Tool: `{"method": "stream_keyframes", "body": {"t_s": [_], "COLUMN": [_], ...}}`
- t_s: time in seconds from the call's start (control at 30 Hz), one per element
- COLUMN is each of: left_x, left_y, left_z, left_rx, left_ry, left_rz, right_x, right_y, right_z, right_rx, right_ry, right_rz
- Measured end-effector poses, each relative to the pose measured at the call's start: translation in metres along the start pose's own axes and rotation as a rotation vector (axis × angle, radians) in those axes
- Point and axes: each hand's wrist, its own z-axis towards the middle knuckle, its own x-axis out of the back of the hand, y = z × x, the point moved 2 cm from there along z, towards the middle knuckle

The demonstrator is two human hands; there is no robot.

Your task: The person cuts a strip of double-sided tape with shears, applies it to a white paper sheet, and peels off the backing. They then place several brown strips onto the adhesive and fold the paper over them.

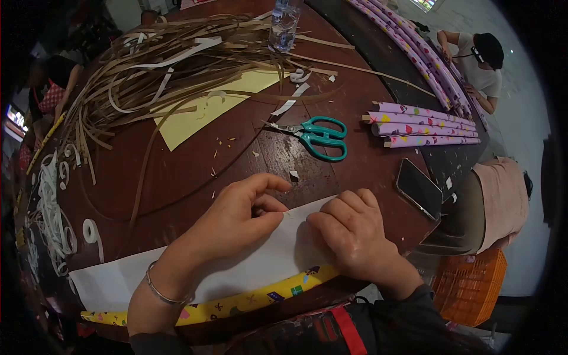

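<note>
A long sheet of paper [127,275] lies white side up along the table's near edge. Its near side shows as a yellow patterned, rounded band [248,302]. My left hand [242,210] is over the sheet's far edge, thumb and a finger pinched together; a tiny pale bit shows at their tips, too small to name. To its right, my right hand [352,234] rests on the sheet with fingers curled in; whatever is under them is hidden. Teal-handled scissors [322,136] lie slightly open beyond my hands.
Brown strips [160,59] pile at the back left near a clear cup [285,26] and yellow paper [195,121]. Purple patterned rolls [426,125] and a phone [419,188] lie right. White tape [90,231] is left. An orange crate [470,287] and other people are around the table.
</note>
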Motion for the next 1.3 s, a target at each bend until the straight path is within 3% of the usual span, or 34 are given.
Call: {"method": "stream_keyframes", "body": {"t_s": [0.43,0.77,1.07,1.3], "left_x": [0.001,-0.004,0.0,0.0], "left_y": [0.004,0.006,0.004,0.004], "left_z": [-0.003,-0.005,-0.002,-0.002], "left_rx": [0.021,-0.095,0.015,0.038], "left_ry": [-0.094,-0.04,-0.059,-0.06], "left_rz": [-0.001,0.086,-0.044,-0.107], "right_x": [-0.001,0.001,0.007,0.016], "right_y": [-0.012,-0.014,-0.007,0.009], "right_z": [0.005,0.011,0.011,0.003], "right_rx": [0.051,0.046,0.025,-0.029], "right_ry": [-0.061,-0.155,-0.136,0.042], "right_rz": [-0.034,-0.056,-0.084,-0.039]}}
